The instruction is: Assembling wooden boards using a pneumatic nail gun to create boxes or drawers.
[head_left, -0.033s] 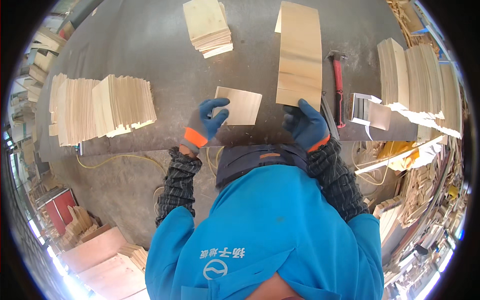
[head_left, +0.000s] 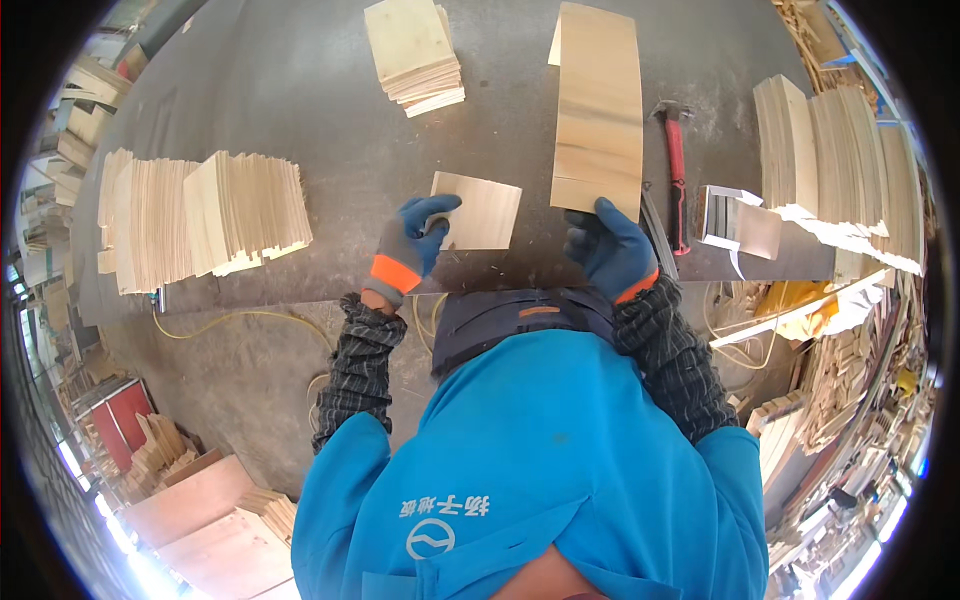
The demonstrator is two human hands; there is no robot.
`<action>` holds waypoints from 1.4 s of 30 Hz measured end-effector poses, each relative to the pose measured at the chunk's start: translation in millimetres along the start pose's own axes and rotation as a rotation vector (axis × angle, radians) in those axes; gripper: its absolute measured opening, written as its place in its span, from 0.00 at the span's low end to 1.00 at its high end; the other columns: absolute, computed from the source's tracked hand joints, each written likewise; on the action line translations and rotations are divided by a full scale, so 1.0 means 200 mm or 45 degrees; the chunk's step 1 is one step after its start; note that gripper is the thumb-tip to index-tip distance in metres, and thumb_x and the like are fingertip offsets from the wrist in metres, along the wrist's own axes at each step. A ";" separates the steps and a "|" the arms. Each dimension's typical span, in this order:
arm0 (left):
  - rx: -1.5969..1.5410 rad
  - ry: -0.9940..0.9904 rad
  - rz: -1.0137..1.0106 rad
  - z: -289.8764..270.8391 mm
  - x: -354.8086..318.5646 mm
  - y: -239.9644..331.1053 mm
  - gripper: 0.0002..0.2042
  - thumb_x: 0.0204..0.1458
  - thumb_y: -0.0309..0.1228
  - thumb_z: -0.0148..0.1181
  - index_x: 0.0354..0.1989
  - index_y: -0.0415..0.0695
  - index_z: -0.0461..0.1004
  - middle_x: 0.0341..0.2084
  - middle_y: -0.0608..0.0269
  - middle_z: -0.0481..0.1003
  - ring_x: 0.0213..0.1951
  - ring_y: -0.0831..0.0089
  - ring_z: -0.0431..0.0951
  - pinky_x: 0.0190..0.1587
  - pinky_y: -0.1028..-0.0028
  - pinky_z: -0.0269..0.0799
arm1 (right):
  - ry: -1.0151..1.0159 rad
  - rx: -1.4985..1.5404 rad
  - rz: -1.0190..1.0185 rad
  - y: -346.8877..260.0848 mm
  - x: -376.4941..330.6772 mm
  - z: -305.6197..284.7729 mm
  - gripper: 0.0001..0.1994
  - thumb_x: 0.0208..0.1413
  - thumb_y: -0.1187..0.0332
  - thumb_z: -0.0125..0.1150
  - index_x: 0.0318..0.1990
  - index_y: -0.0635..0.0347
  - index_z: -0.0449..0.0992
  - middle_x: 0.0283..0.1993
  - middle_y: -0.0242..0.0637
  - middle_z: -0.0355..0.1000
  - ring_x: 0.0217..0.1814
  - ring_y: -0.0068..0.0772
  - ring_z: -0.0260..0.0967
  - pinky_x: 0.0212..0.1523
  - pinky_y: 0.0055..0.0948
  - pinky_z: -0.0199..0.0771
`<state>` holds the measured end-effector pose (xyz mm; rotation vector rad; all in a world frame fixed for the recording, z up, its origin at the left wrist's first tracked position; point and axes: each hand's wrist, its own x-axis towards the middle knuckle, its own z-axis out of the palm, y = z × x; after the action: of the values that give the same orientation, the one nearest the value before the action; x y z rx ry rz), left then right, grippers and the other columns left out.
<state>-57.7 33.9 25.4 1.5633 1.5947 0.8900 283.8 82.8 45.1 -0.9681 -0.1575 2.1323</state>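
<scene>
Table (head_left: 270,90) spreads under left hand (head_left: 413,240) and right hand (head_left: 610,255). Wood stacks (head_left: 845,160) stand well to the right of the right hand; more upright pieces (head_left: 215,215) sit left of the left hand. Long panel (head_left: 598,110) runs straight out ahead of the right hand, near end at its fingertips. Far pile (head_left: 413,50) lies beyond the left hand. Small board (head_left: 482,212) is flat, just right of the left hand, between the two hands. Hammer (head_left: 677,180) lies right of the right hand, not touched.

Left hand: narrow, fingertips over the small board's left edge; can't tell if it grips. Right hand: seems pinched on the long panel's near end, some fingers hidden under.

Change: next to none. Hands and both wood pieces match the previous picture bar a tiny shift, so handling looks like a brief pause, nothing newly placed.
</scene>
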 end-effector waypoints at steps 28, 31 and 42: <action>-0.812 -0.334 -0.211 0.40 0.38 -0.05 0.15 0.62 0.25 0.72 0.56 0.39 0.83 0.48 0.60 0.86 0.47 0.74 0.84 0.52 0.70 0.82 | -0.033 -0.335 0.314 0.09 0.13 0.15 0.25 0.74 0.46 0.61 0.53 0.64 0.82 0.39 0.33 0.79 0.35 0.24 0.74 0.39 0.29 0.80; -0.851 -0.340 -0.273 0.41 0.41 -0.04 0.15 0.61 0.26 0.74 0.55 0.39 0.83 0.48 0.59 0.87 0.48 0.73 0.85 0.53 0.70 0.82 | 0.024 -0.401 0.323 0.09 0.14 0.16 0.25 0.72 0.45 0.63 0.52 0.63 0.82 0.38 0.33 0.78 0.34 0.24 0.73 0.37 0.28 0.79; -0.945 -0.342 -0.356 0.45 0.41 -0.03 0.17 0.59 0.26 0.76 0.56 0.37 0.84 0.48 0.58 0.87 0.47 0.72 0.86 0.52 0.67 0.83 | 0.417 -1.605 -0.848 -0.01 -0.10 0.05 0.33 0.65 0.51 0.75 0.68 0.67 0.75 0.55 0.48 0.81 0.48 0.35 0.82 0.46 0.37 0.84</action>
<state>16.7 114.7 -28.1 0.8664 1.0710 0.9228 287.2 72.1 64.6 -1.5991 -1.5307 1.0796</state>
